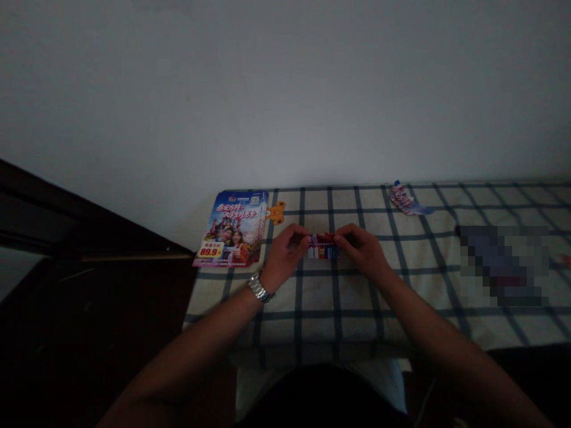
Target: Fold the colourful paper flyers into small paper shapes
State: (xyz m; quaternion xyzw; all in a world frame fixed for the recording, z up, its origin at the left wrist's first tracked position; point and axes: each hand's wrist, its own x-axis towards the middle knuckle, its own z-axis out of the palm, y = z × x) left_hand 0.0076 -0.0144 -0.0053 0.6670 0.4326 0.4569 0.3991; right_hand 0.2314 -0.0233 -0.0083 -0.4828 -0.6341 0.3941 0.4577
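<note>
Between both hands is a small folded printed leaflet (323, 251), coloured red, purple, white and blue. My left hand (288, 248), with a metal watch on its wrist, pinches the leaflet's upper left end. At the upper right end, the thumb and fingers of my right hand (359, 246) are closed on it. The leaflet is held low over the checked tablecloth; whether it touches the cloth I cannot tell. Left of my left hand lies a stack of colourful leaflets (234, 229), beside an orange bear-shaped piece (275, 213).
A white and dark-blue checked tablecloth (276, 324) covers the table, which stands against a pale wall (285, 89). Near the back edge lies a crumpled printed paper (404, 201). A dark, pixelated flat object (502, 261) is at the right. The table's left edge borders a dark area.
</note>
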